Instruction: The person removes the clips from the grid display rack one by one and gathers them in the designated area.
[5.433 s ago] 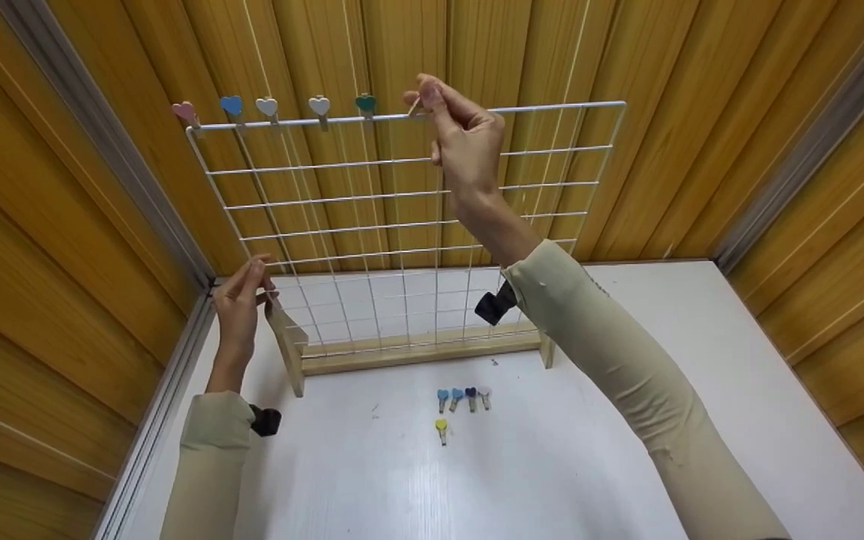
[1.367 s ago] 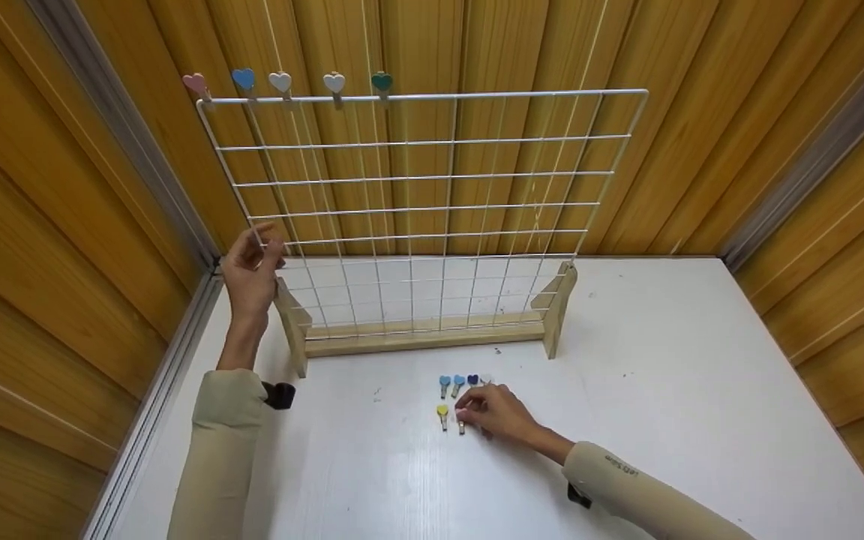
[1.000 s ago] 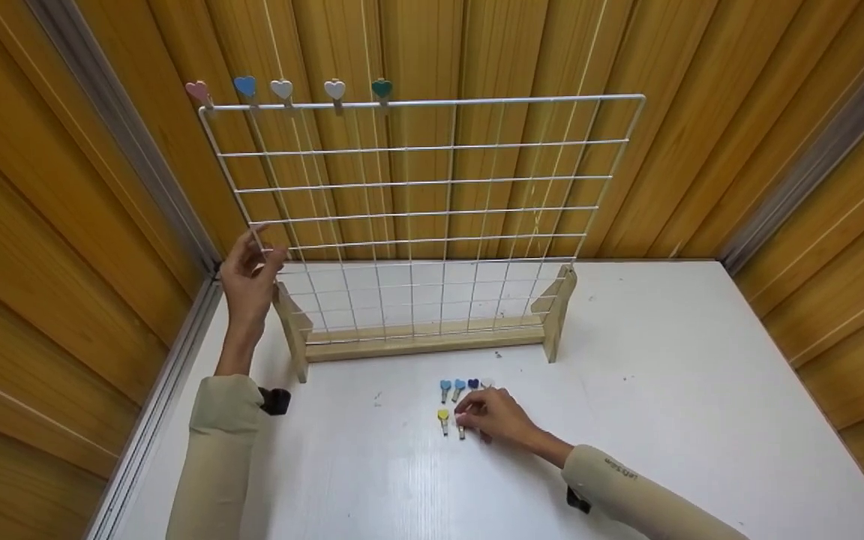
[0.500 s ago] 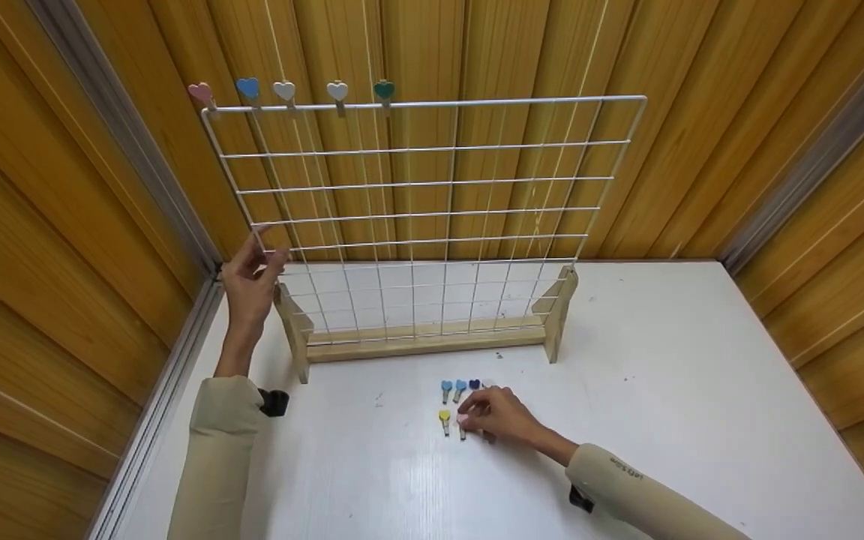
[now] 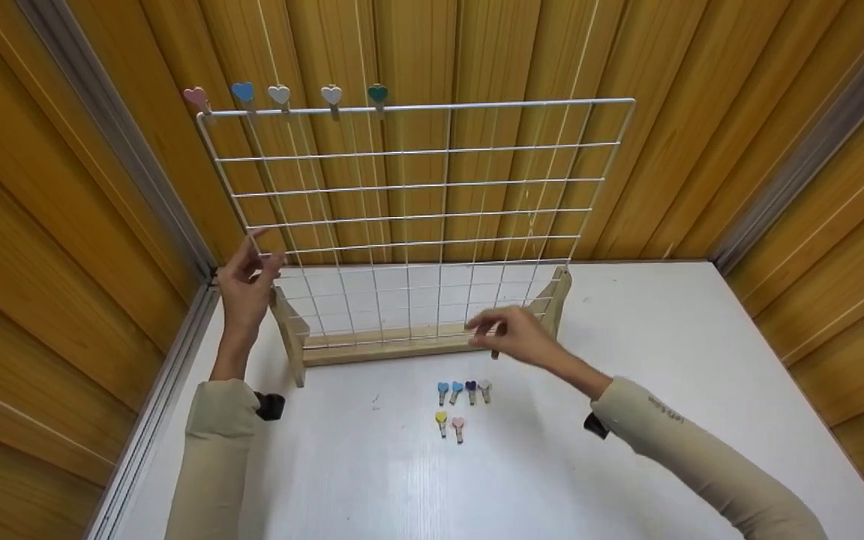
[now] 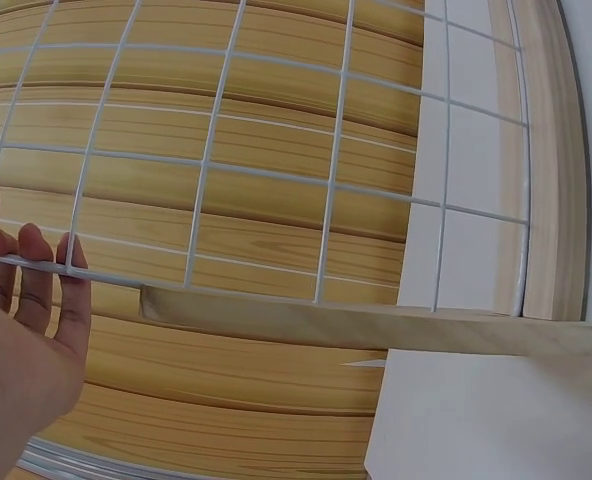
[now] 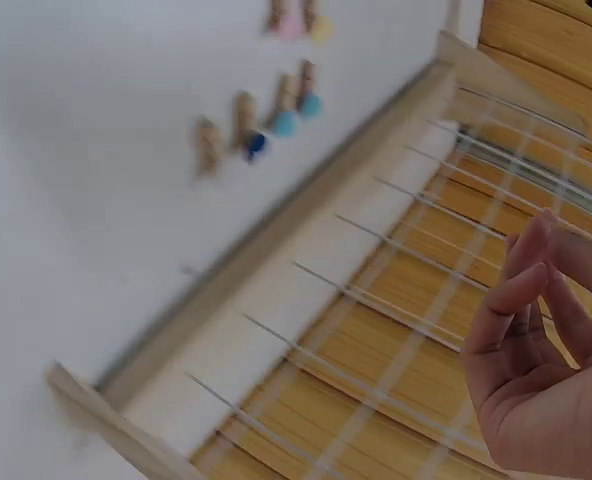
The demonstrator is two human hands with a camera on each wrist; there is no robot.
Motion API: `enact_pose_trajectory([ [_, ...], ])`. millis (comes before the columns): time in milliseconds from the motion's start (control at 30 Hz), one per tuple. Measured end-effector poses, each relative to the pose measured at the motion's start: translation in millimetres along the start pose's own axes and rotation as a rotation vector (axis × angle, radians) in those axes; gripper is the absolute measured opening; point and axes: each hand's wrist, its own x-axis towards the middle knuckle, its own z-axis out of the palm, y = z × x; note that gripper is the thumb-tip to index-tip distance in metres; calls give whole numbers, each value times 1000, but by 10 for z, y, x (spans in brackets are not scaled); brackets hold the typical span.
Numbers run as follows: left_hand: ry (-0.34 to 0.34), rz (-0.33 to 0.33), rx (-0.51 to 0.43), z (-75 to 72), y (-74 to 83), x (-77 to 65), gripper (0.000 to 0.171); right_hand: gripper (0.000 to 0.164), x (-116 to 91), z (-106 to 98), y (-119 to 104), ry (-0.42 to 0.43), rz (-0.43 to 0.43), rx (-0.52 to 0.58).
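Note:
A white wire grid panel (image 5: 443, 182) stands in a wooden base (image 5: 379, 354). My left hand (image 5: 244, 292) holds its left side wire; in the left wrist view, fingers (image 6: 73, 300) lie behind that wire. Low in front of the panel's right part hovers my right hand (image 5: 520, 335), fingers loosely bent, no clip visible in them. On the table below it lie heart-topped clothespins: a pink one (image 5: 458, 427) beside a yellow one (image 5: 442, 421), with two light blue, a dark blue (image 5: 472, 390) and a pale one (image 5: 485, 390) in a row behind.
Along the panel's top bar are clipped a pink heart clothespin (image 5: 196, 96), a blue one (image 5: 243, 92), two white ones and a green one (image 5: 378, 94). The white table (image 5: 664, 420) is bounded by wood-patterned walls (image 5: 792, 187).
The right hand went from the top bar to the table and pinched the pink clothespin. It has since let go and risen towards the panel. The left hand moved up the side wire.

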Motion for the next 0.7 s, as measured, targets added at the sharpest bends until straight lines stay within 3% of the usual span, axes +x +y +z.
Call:
enact_pose_trajectory([
  [167,7,22,-14,-24,-177,73,39,23,300,-557,-693,207,-139,124],
  [300,12,46,-21,-80,-242,124,38,22,548,-807,-1204,270,-237,194],
  [500,17,22,-8,-206,-157,184,37,23,895,-877,-1855,301,-306,194],
  [700,15,-6,-20,-216,-153,204,38,32,1172,-803,-2226,365,-310,121],
])
